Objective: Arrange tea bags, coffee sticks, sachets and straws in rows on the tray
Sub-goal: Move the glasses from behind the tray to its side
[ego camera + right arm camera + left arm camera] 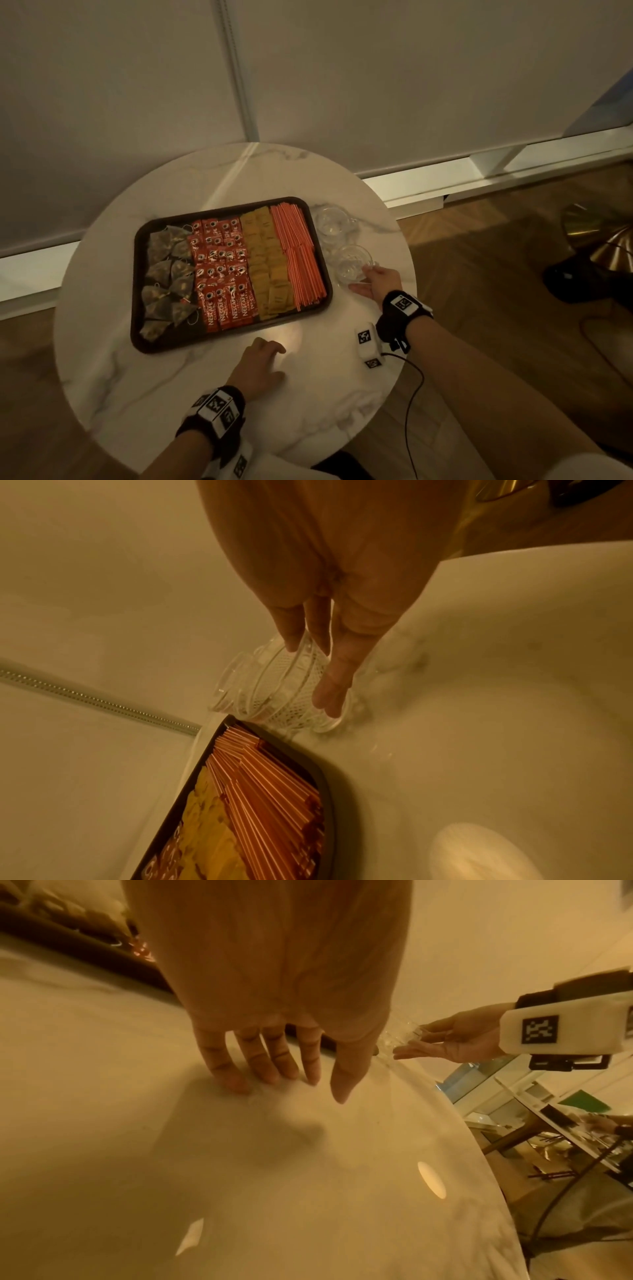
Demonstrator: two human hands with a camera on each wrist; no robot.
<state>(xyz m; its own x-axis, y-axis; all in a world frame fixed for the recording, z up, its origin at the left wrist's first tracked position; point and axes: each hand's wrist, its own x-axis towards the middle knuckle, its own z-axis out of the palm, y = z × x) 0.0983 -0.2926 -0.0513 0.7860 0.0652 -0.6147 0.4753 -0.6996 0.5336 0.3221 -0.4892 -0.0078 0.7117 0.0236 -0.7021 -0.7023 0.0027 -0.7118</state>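
Marble-topped round table (171, 394) fills the head view's centre before a pale wall. On it, a dark tray (137, 274) holds tea bags (168, 274), red coffee sticks (222, 270), yellow sachets (269, 263) and orange straws (299, 257) in rows from left to right. Right of the tray stand clear glass cups (334, 222).

Left wrist view: the left hand (274, 988) presses spread, straight fingers onto the marble at centre.

Right wrist view: the right hand (329, 574) pinches a patterned glass cup (274, 696) mid-frame, just beside the tray's corner.
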